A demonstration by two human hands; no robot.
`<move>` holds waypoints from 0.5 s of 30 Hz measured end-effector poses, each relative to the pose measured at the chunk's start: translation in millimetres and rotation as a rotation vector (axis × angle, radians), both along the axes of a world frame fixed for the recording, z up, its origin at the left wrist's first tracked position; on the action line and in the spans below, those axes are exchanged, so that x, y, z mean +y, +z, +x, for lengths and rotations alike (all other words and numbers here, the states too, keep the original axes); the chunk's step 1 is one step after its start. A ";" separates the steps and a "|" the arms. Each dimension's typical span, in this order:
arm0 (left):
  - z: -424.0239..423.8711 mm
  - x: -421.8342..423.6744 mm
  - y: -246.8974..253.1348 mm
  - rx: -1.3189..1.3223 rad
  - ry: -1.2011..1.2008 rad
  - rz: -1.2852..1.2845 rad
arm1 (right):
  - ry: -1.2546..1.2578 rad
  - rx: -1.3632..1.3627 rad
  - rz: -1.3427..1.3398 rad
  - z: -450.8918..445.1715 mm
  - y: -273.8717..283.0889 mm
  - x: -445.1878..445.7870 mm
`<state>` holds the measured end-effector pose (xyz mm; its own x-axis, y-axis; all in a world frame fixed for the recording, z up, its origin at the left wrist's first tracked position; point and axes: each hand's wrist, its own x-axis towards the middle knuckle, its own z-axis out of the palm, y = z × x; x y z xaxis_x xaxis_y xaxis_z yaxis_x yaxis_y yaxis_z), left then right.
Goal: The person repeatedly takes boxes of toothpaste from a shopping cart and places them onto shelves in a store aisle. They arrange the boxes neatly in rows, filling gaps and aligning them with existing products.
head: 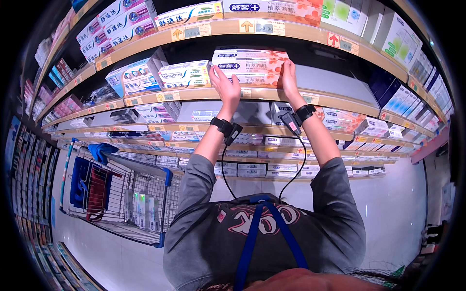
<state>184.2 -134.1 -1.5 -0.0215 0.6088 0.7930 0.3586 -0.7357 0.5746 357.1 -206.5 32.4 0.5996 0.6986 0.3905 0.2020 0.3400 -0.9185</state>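
A stack of white and orange toothpaste boxes (255, 69) stands at the front of a middle shelf. At its left end is my left hand (225, 87), fingers against the box ends. My right hand (290, 78) presses on the right end, so the stack sits between both hands. Sensodyne toothpaste boxes (185, 74) stand just left of my left hand. Each wrist wears a black strap with a small cabled device. Parts of my fingertips are hidden behind the boxes.
The upper shelf edge (233, 25) with price tags runs above my hands; lower shelves hold more boxed toothpaste (342, 120). A wire shopping cart (120, 196) with several boxes, a blue cloth (102, 151) over its rim, stands at left. More packed shelving (31, 174) lines the far left.
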 end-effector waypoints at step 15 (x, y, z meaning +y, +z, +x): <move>-2.3 23.2 61.7 0.099 0.113 0.082 | 0.318 0.465 0.053 21.6 20.0 19.0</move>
<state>181.9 -110.9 60.2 -0.0056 0.5401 0.8416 0.4941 -0.7302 0.4719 378.7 -187.5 52.4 0.4800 0.8595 0.1754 -0.3395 0.3664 -0.8663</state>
